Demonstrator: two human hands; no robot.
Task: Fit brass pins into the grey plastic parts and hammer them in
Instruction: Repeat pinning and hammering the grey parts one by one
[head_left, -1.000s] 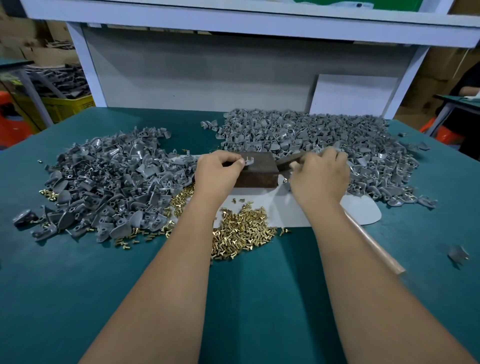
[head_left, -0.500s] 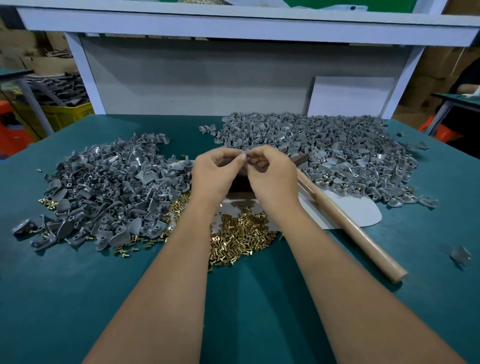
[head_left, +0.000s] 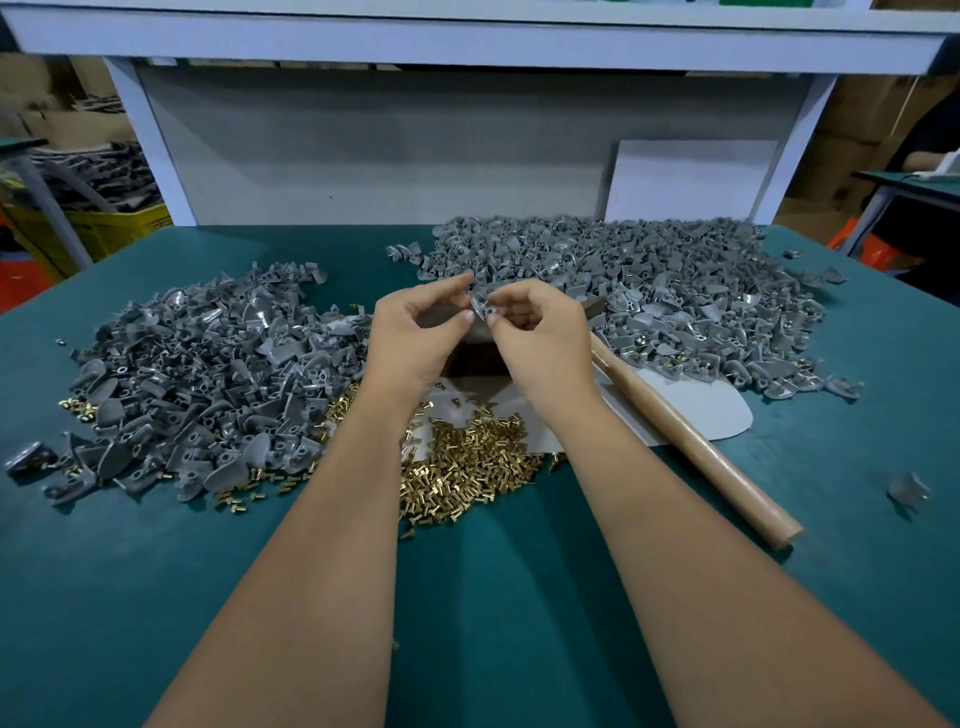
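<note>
Both hands are raised together above a dark brown block. My right hand pinches a small grey plastic part between thumb and fingers. My left hand meets it from the left, thumb and forefinger at the part's edge; any pin there is hidden. A heap of brass pins lies on the green table just below my wrists. The hammer's wooden handle lies on the table to the right of my right forearm, and its head is hidden behind my hand.
A big pile of grey parts spreads at the left, and a bigger one at the back right. A white sheet lies under the block and hammer. One stray grey part sits at the far right.
My right hand let go of the hammer, which now lies on the table, and came to the left hand. Both hands lifted the grey part off the block.
</note>
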